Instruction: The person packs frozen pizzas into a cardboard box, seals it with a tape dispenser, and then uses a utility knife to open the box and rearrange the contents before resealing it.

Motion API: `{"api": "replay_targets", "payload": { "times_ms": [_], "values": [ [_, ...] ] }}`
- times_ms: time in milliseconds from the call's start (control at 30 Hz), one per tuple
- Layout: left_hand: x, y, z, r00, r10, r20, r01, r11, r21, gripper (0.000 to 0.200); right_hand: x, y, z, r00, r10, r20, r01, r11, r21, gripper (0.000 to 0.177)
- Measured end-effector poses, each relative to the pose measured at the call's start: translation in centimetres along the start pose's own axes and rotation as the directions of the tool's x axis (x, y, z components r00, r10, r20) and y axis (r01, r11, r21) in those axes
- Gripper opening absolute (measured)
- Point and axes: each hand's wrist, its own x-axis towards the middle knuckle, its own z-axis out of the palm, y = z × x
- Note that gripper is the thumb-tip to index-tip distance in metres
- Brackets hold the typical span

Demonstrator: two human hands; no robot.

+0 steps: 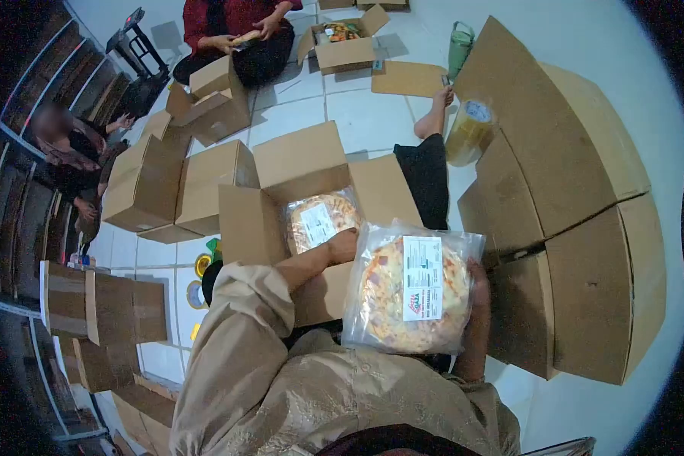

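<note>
A pizza sealed in a clear plastic bag (384, 296), with a white printed label on top, is held above my lap. My left hand (342, 247) is closed at its upper left edge, the fingertips hidden. On the right edge my right hand (477, 292) grips the bag, mostly behind it. Just beyond, an open cardboard box (247, 228) with raised flaps stands between my legs. Inside it lies another bagged pizza (300, 235) with a white label, partly covered by my left hand and forearm.
Large cardboard boxes (585, 281) crowd the right side; more boxes (140, 186) stand at left. Tape rolls (471, 125) sit by my foot, others (196, 294) at left. A person (235, 34) holds an item at the back, near an open filled box (346, 53). Another person (76, 152) sits left.
</note>
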Motion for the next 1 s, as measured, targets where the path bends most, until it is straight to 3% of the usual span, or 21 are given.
{"api": "replay_targets", "payload": {
  "times_ms": [67, 100, 133, 233, 300, 367, 433, 467, 533, 567, 633, 667, 700, 767, 800, 867, 900, 933, 1000],
  "values": [
    [-0.8, -0.1, -2.1, 0.997, 0.007, -0.079, -0.016, 0.992, -0.124, 0.026, 0.0, 0.9, 1.4, 0.998, 0.004, -0.062, -0.003, 1.000, 0.028, 0.037],
    [3.5, 4.0, 2.2, 0.987, -0.012, -0.161, -0.026, 0.972, -0.232, 0.026, -2.1, -2.6, -2.9, 0.992, 0.021, -0.127, -0.032, 0.995, -0.092, 0.037],
    [2.8, 2.4, 2.1, 0.988, 0.016, -0.154, -0.048, 0.977, -0.209, 0.022, -0.7, -1.4, -3.5, 0.990, -0.029, -0.137, 0.014, 0.994, -0.108, 0.035],
    [1.7, -0.1, 4.2, 0.945, 0.077, -0.319, -0.143, 0.972, -0.189, 0.017, 0.7, 1.6, -4.4, 0.977, -0.136, -0.165, 0.108, 0.980, -0.167, 0.031],
    [1.4, -0.3, 3.3, 0.974, 0.009, -0.227, -0.044, 0.988, -0.147, 0.014, 1.2, 1.6, -4.3, 0.995, -0.051, -0.087, 0.057, 0.997, 0.058, 0.030],
    [1.1, 0.2, 0.4, 0.983, -0.041, -0.177, 0.015, 0.989, -0.145, 0.009, 0.8, 1.1, -3.2, 0.995, -0.024, -0.098, 0.033, 0.996, 0.087, 0.032],
    [0.2, 1.9, -5.4, 0.952, -0.293, 0.090, 0.300, 0.827, -0.476, 0.013, 0.2, 0.5, -2.2, 0.994, 0.013, -0.110, -0.003, 0.996, 0.091, 0.034],
    [-0.6, 0.8, -5.3, 0.963, -0.266, -0.035, 0.170, 0.705, -0.688, 0.019, 0.0, 0.4, -1.8, 0.993, 0.030, -0.118, -0.019, 0.996, 0.089, 0.035],
    [-2.7, -0.2, -7.5, 0.858, -0.513, 0.030, 0.277, 0.413, -0.867, 0.016, -0.4, 0.2, -1.3, 0.989, 0.043, -0.143, -0.033, 0.996, 0.078, 0.037],
    [-3.1, 1.3, -13.3, 0.774, -0.627, 0.087, 0.348, 0.307, -0.886, 0.014, -0.4, 0.2, -1.5, 0.987, 0.042, -0.157, -0.035, 0.998, 0.050, 0.038],
    [-5.0, -0.1, -16.6, 0.684, -0.730, -0.003, 0.049, 0.050, -0.998, 0.013, -0.5, 0.2, -1.6, 0.982, 0.037, -0.186, -0.045, 0.998, -0.037, 0.043],
    [-5.7, -0.2, -18.5, 0.660, -0.751, -0.032, -0.181, -0.117, -0.976, 0.013, -0.6, 0.2, -1.5, 0.983, 0.042, -0.181, -0.049, 0.998, -0.039, 0.043],
    [-5.4, 1.1, -20.6, 0.654, -0.756, -0.035, -0.184, -0.114, -0.976, 0.013, -0.7, 0.0, -1.2, 0.992, 0.066, -0.109, -0.065, 0.998, 0.014, 0.046],
    [-3.9, 4.5, -25.2, 0.731, -0.601, -0.324, -0.390, 0.022, -0.920, 0.010, -1.0, -0.7, 0.2, 0.996, 0.087, -0.031, -0.085, 0.994, 0.061, 0.049],
    [-3.3, 6.4, -26.6, 0.820, -0.448, -0.355, -0.323, 0.151, -0.934, 0.013, -1.5, -1.0, 1.7, 0.998, 0.029, -0.053, -0.026, 0.998, 0.058, 0.055],
    [-1.1, 11.1, -29.3, 0.934, -0.165, -0.317, -0.262, 0.290, -0.920, 0.019, -1.3, -1.2, 1.8, 0.996, -0.033, -0.077, 0.037, 0.998, 0.044, 0.062],
    [-0.1, 12.7, -30.0, 0.959, -0.042, -0.279, -0.255, 0.295, -0.921, 0.023, -0.6, -1.5, 1.1, 0.999, -0.034, 0.036, 0.029, 0.992, 0.126, 0.065],
    [0.1, 12.6, -29.9, 0.957, -0.039, -0.286, -0.263, 0.292, -0.920, 0.023, -0.3, -1.6, 0.3, 0.988, -0.044, 0.148, 0.012, 0.978, 0.208, 0.068],
    [0.7, 11.6, -29.3, 0.911, -0.286, -0.298, -0.117, 0.514, -0.850, 0.022, -0.1, -1.5, 0.1, 0.993, -0.097, 0.071, 0.084, 0.982, 0.167, 0.073]
  ]
}}
